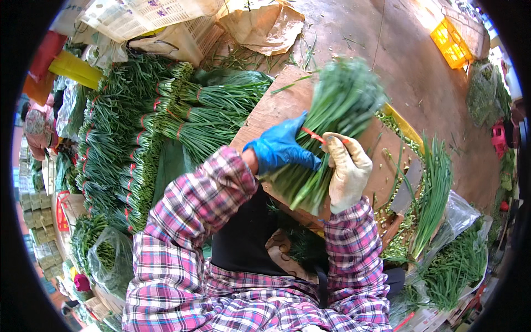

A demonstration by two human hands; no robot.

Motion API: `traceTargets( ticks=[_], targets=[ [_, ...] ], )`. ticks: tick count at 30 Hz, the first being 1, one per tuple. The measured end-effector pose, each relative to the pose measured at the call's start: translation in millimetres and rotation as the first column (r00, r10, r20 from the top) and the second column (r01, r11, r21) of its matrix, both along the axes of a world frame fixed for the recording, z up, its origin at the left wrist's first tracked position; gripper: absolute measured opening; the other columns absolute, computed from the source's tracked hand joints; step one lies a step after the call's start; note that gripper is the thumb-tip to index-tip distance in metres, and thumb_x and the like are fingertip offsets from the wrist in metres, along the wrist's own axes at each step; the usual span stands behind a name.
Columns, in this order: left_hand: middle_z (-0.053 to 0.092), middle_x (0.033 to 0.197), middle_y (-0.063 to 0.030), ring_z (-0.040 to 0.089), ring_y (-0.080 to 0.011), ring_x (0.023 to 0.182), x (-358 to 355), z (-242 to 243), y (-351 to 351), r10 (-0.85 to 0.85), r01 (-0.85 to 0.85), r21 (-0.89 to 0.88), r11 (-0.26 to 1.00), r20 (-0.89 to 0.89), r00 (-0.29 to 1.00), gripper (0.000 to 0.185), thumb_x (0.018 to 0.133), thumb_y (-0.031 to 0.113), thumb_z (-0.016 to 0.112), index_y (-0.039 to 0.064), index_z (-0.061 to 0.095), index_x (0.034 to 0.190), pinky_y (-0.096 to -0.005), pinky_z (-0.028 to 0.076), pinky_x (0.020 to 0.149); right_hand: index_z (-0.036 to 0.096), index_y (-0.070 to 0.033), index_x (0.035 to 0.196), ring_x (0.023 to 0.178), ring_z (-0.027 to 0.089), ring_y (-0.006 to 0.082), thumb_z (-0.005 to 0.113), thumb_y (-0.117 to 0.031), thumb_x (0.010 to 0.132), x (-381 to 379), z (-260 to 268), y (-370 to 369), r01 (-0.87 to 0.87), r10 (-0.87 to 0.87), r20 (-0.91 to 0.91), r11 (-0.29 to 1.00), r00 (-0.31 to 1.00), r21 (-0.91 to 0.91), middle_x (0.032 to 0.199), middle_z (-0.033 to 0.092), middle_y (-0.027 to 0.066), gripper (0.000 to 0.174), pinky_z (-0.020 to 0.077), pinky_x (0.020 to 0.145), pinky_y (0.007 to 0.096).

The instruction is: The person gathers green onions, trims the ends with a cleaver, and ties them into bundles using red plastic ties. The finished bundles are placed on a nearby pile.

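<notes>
My left hand [282, 145], in a blue rubber glove, grips a bunch of long green chive-like stalks [346, 91] around its middle. The bunch is blurred and held above a wooden board [265, 112]. A red tie [312, 134] crosses the bunch between my hands. My right hand [349, 168], in a soiled cream glove, pinches that tie between thumb and fingers. To its right, a cleaver [407, 186] with a wooden handle lies among small cut stalk ends [408, 222]. Loose stalks [433, 186] lie just beyond the cleaver.
Red-tied bunches [120, 137] are stacked in rows at left, with several more bunches [215, 124] beside the board. A plastic bag of greens [452, 265] lies at lower right. White crates [182, 39] and brown paper [265, 29] lie ahead. A yellow crate [452, 43] stands on the floor.
</notes>
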State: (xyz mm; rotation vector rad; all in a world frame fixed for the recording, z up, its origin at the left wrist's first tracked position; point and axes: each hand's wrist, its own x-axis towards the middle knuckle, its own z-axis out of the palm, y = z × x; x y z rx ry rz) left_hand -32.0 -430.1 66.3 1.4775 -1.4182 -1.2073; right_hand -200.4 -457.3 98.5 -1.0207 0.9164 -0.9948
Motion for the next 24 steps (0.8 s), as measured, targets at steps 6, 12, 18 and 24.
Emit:
traceTargets(
  ticks=[6, 12, 18, 24],
  targets=[
    [0.055, 0.122, -0.0264, 0.055, -0.0356, 0.113, 11, 35, -44, -0.342, 0.261, 0.233, 0.937, 0.452, 0.824, 0.122, 0.059, 0.051, 0.081, -0.006, 0.016, 0.144, -0.0369, 0.043, 0.095, 0.069, 0.000, 0.097, 0.061, 0.049, 0.0035, 0.065, -0.010, 0.088, -1, -5, 6, 0.065, -0.064, -0.025, 0.997, 0.998, 0.030, 0.079, 0.064, 0.0009, 0.014, 0.0399, 0.054, 0.0192],
    [0.038, 0.141, -0.0235, 0.041, -0.0392, 0.126, -15, 15, 1, -0.273, 0.102, 0.276, 0.956, 0.699, 0.661, 0.148, 0.040, 0.064, 0.084, -0.004, 0.006, 0.146, -0.0537, 0.030, 0.105, 0.068, -0.003, 0.093, 0.058, 0.051, 0.0045, 0.066, -0.011, 0.088, 4, -43, 8, 0.106, -0.128, 0.065, 0.959, 0.990, 0.264, 0.075, 0.063, 0.0015, 0.010, 0.0403, 0.052, 0.0196],
    [0.048, 0.129, -0.0191, 0.054, -0.0341, 0.107, -42, -13, 15, -0.029, -0.071, 0.086, 0.994, 0.813, 0.582, 0.118, 0.050, 0.043, 0.084, 0.002, 0.023, 0.143, -0.0476, 0.043, 0.090, 0.068, -0.001, 0.092, 0.057, 0.051, 0.0057, 0.066, -0.010, 0.087, 6, -38, 15, 0.071, -0.082, 0.046, 0.977, 0.996, 0.199, 0.076, 0.064, 0.0032, 0.010, 0.0414, 0.053, 0.0203],
    [0.063, 0.107, -0.0120, 0.062, -0.0307, 0.087, -23, -1, 5, 0.058, 0.103, -0.157, 0.982, 0.778, 0.626, 0.072, 0.067, 0.028, 0.073, 0.008, 0.045, 0.130, -0.0430, 0.051, 0.073, 0.067, 0.002, 0.093, 0.056, 0.050, 0.0073, 0.062, -0.008, 0.089, 7, -15, 8, -0.042, 0.037, 0.054, 0.995, 0.998, 0.091, 0.075, 0.063, 0.0042, 0.012, 0.0409, 0.053, 0.0209]
  ],
)
